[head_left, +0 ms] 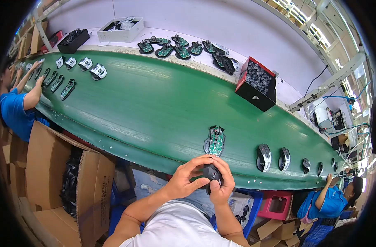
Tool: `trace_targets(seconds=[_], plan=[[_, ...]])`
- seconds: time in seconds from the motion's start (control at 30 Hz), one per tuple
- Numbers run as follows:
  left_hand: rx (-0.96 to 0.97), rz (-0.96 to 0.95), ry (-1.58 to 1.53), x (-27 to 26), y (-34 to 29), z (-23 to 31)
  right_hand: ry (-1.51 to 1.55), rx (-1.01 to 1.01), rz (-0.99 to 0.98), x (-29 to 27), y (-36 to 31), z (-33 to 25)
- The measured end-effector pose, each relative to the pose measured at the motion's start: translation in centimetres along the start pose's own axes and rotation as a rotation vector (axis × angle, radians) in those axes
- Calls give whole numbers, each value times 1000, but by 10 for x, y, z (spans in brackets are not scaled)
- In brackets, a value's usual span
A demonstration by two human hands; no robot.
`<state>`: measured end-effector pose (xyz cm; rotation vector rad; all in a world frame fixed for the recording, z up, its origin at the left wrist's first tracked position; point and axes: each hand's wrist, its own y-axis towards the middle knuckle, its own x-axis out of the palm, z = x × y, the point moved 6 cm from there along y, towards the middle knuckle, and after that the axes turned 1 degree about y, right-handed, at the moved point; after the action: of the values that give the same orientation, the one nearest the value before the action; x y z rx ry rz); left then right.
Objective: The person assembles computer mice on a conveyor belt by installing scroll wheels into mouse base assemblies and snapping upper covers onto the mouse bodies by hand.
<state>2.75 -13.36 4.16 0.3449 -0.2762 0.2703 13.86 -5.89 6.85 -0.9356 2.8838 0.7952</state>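
Both hands hold one black computer-mouse shell point(211, 173) at the near edge of the green conveyor belt point(155, 111). My left hand point(187, 178) wraps its left side with the thumb across the front. My right hand point(221, 182) grips its right side and underside. Just beyond them on the belt lies an open mouse base with a green circuit board point(215, 140), untouched.
Finished black-and-white mice point(264, 157) lie in a row on the belt to the right, and more open bases point(67, 88) far left. A red-and-black box of parts point(257, 84) stands beyond the belt. An open cardboard box point(68, 181) stands lower left. Co-workers in blue sit at both ends.
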Motion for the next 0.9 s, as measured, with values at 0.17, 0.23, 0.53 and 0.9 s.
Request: trace_targets(seconds=[0.17,0.23,0.53,0.9], plan=[[70,23,-76,4,-3,-1,-94,-45,13,0,3,-11],[75,31,-97,5,-4,-1,-96,-46,10,0,4,-13],[113,45,-124,2,-7,-15,-91,-42,2,2,3,-13],[-77,278,0,-6,-2,-6,-153,35,40,-6,9,-15]])
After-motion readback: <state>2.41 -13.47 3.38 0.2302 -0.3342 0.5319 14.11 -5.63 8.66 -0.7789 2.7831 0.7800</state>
